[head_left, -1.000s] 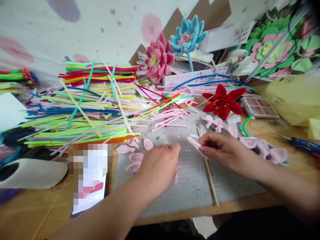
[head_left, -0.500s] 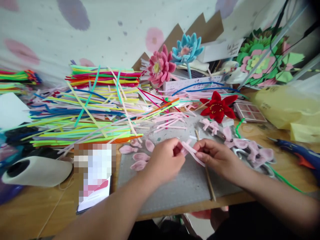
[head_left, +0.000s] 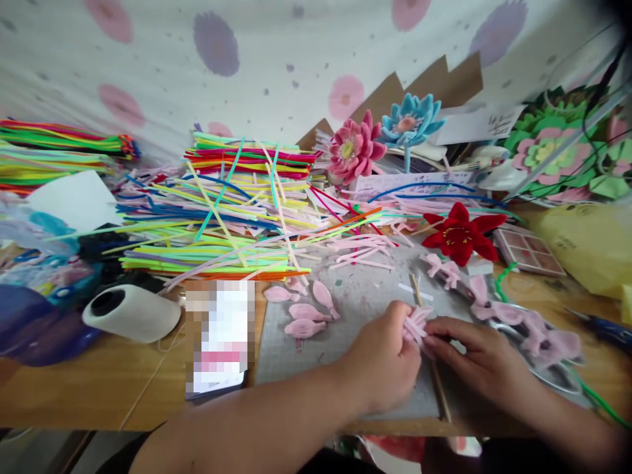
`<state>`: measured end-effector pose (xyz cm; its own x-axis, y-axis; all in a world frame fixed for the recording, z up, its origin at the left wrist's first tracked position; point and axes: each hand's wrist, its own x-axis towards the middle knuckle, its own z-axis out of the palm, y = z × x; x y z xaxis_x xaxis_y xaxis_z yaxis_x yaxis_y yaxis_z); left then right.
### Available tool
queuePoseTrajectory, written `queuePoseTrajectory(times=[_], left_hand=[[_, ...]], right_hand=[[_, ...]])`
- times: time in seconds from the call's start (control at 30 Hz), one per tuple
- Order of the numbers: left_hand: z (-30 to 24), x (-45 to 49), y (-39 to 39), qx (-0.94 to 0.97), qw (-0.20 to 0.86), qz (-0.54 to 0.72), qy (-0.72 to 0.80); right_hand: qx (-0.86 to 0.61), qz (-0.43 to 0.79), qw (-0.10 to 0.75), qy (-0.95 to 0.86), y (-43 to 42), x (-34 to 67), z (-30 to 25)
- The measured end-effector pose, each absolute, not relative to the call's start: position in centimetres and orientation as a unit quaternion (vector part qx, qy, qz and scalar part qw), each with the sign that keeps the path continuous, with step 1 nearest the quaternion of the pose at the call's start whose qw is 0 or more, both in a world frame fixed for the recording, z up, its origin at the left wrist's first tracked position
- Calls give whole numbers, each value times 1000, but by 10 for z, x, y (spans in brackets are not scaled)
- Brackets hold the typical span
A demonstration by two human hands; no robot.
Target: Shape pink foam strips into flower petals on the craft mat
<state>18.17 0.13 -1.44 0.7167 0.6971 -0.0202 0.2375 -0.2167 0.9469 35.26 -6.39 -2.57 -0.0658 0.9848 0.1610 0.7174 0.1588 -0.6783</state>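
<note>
Over the grey cutting mat [head_left: 320, 368], my left hand [head_left: 388, 359] is closed like a fist around pale pink pipe cleaners [head_left: 417, 322], whose crossed ends stick out by the thumb. My right hand [head_left: 474, 352] pinches the same strips from the other side with thumb and forefinger. How the strips are joined inside the fingers is hidden. A thin wooden stick [head_left: 438, 388] lies on the mat, passing beneath the hands. Several pink pipe cleaner petals [head_left: 306, 313] rest to the left of my left hand. More shaped pink pieces [head_left: 526, 322] lie right of my right hand.
Bundles of coloured pipe cleaners [head_left: 212, 260] fill the back left. Nearer are a white thread cone [head_left: 133, 313] and a phone [head_left: 220, 342]. A red flower [head_left: 461, 234], a palette [head_left: 530, 250] and a blue glue gun [head_left: 605, 329] stand on the right.
The view has swung left, so everything sits farther right in the picture. My hands have come closer together, and the pink strips now bunch crosswise between them.
</note>
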Motion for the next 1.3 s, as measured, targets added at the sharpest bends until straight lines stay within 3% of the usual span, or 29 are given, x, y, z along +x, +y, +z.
queuePoseTrajectory(times=[0.1, 0.23, 0.4, 0.67, 1.3], left_hand=[[-9, 178, 2, 727, 562, 276, 283], [-2, 168, 0, 727, 503, 391, 256], [-2, 159, -9, 797, 433, 388, 162], [-5, 159, -14, 838, 398, 363, 86], [-8, 160, -17, 811, 380, 434, 99]], right_hand=[[-568, 229, 315, -726, -57, 354, -22], [-492, 176, 342, -781, -29, 345, -13], [-380, 128, 144, -905, 14, 305, -14], [-365, 81, 34, -927, 27, 283, -29], [-254, 123, 63, -957, 55, 242, -12]])
